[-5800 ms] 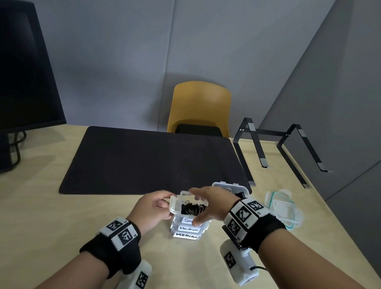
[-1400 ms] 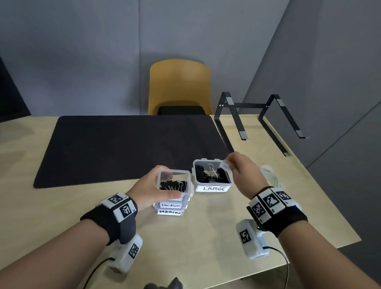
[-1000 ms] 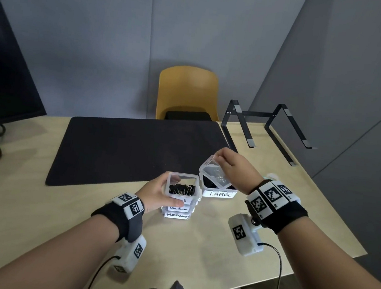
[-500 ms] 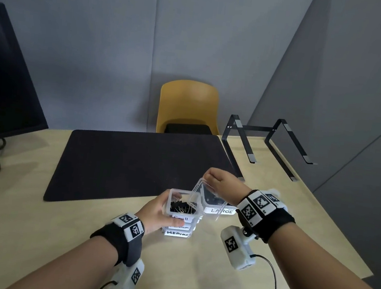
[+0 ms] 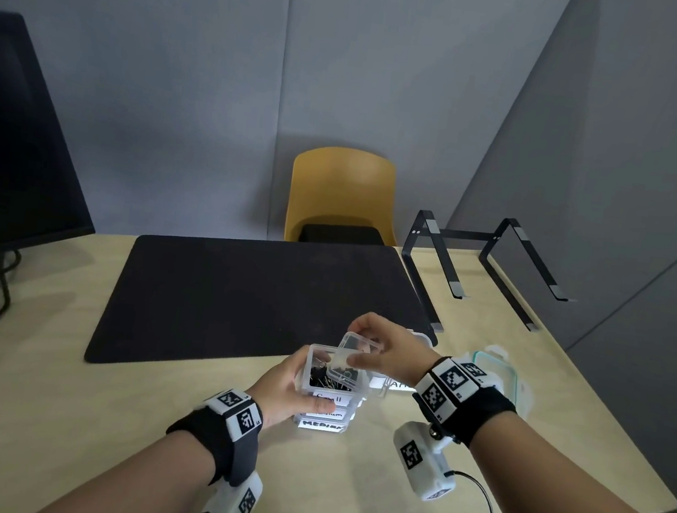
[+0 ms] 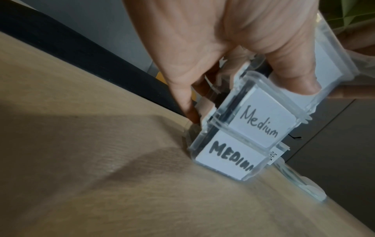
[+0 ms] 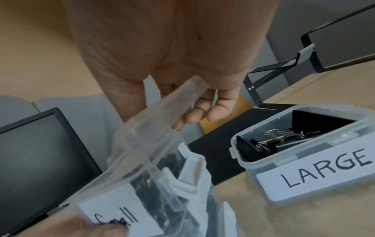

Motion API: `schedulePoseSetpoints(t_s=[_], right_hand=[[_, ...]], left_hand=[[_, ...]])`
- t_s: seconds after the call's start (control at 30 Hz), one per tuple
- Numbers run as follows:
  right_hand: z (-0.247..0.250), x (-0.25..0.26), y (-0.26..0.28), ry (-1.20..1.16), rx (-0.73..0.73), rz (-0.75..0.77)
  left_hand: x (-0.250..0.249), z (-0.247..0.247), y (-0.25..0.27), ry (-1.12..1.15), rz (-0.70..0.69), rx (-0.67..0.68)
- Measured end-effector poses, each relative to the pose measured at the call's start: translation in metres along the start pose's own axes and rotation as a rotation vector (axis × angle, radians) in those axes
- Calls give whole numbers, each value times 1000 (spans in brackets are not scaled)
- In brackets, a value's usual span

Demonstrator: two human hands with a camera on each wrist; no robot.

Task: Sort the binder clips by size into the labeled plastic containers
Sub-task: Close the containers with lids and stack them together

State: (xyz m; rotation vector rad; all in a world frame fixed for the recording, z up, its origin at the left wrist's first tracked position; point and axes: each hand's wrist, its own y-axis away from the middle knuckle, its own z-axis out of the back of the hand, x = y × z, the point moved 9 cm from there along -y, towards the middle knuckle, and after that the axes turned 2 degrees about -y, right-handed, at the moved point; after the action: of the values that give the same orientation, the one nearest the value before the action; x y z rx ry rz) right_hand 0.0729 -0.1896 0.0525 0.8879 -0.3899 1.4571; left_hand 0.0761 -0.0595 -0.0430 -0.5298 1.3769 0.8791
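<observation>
Three clear containers stand stacked at the table's front: Small container (image 5: 330, 384) on top, Medium container (image 6: 261, 118) below it, MEDIUM container (image 6: 229, 157) at the bottom. Small black binder clips fill the open Small container (image 7: 121, 216). My left hand (image 5: 297, 382) grips its left side, thumb on the label. My right hand (image 5: 356, 347) pinches a clear lid (image 5: 342, 360), tilted over that container's right rim. The lid (image 7: 162, 112) slants down from the fingers. The open Large container (image 7: 314, 173) to the right holds large binder clips (image 7: 280, 139).
A black mat (image 5: 265, 294) lies behind the stack. A monitor (image 5: 12, 143) stands far left, a laptop stand (image 5: 488, 256) at the back right, a yellow chair (image 5: 339, 197) beyond the table. A teal-rimmed lid (image 5: 501, 372) lies near the right edge.
My right hand carried the clear lid leftward from above the Large container to the Small container's rim. My left hand kept its grip on the top of the stack.
</observation>
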Motion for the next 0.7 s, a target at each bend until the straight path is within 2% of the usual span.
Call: schedulePoseSetpoints(t_s=[0.23, 0.5, 0.7], right_hand=[[-12, 7, -1, 8, 53, 64], [-23, 7, -1, -116, 91, 55], [-31, 11, 0, -119, 134, 55]], left_hand=[[-7, -4, 3, 38, -17, 16], [-7, -4, 4, 43, -9, 13], [-8, -3, 6, 28, -15, -1]])
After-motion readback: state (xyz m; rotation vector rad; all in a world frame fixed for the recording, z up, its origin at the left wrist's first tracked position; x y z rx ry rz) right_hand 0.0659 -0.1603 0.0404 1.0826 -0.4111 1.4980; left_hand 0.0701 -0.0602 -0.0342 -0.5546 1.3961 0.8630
